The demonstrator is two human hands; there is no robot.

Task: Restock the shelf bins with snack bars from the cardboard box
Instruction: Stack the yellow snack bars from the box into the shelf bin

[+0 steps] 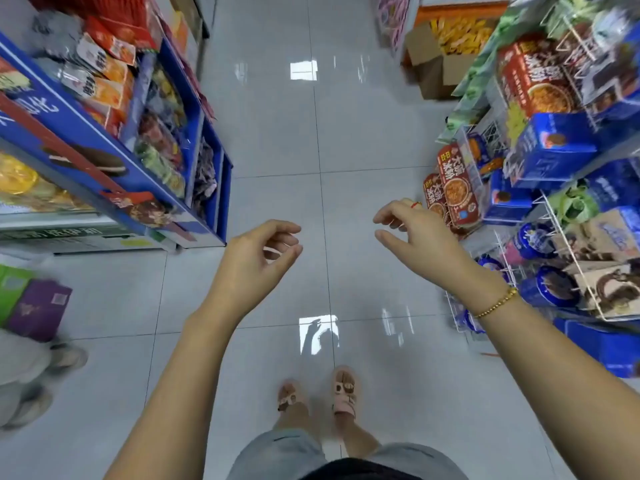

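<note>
Empty grips: left hand point(256, 252) and right hand point(420, 233) hang over the tiled floor point(277, 140), fingers loosely curled, thumbs apart, pinching nothing. Cardboard box point(438, 69) stands well beyond them, flaps open, yellow packets point(460, 36) inside. Open tile runs from the box toward the hands, edged by blue shelf bins point(207, 140) across the aisle and wire racks point(491, 133) on the box's side. Both forearms are extended; right fingers near red packets point(457, 188).
</note>
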